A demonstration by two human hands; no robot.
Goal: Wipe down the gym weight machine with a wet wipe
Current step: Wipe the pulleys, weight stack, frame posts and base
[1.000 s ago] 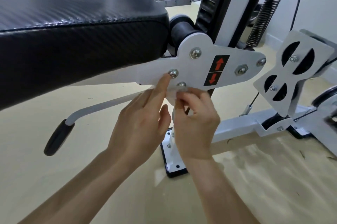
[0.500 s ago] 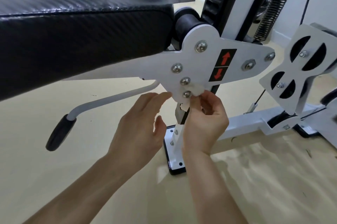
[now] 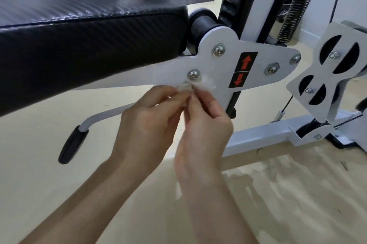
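Note:
A white steel bracket plate (image 3: 222, 69) with chrome bolts and a red up-and-down arrow sticker (image 3: 243, 69) joins the black padded seat (image 3: 83, 31) to the machine's upright. A small crumpled white wet wipe (image 3: 198, 85) lies against the plate's lower part, just under a bolt (image 3: 194, 74). My left hand (image 3: 147, 124) and my right hand (image 3: 204, 124) meet below it, and the fingertips of both pinch the wipe. The wipe is blurred and mostly hidden by my fingers.
A white lever with a black grip (image 3: 72, 144) hangs under the seat at the left. A white pulley bracket (image 3: 327, 73) and the base frame (image 3: 264, 140) stand at the right. A coil spring (image 3: 297, 1) rises behind. Pale floor lies below.
Both hands have come together and risen on the plate. My left hand, earlier apart from the wipe, now pinches it along with my right. The view has shifted closer.

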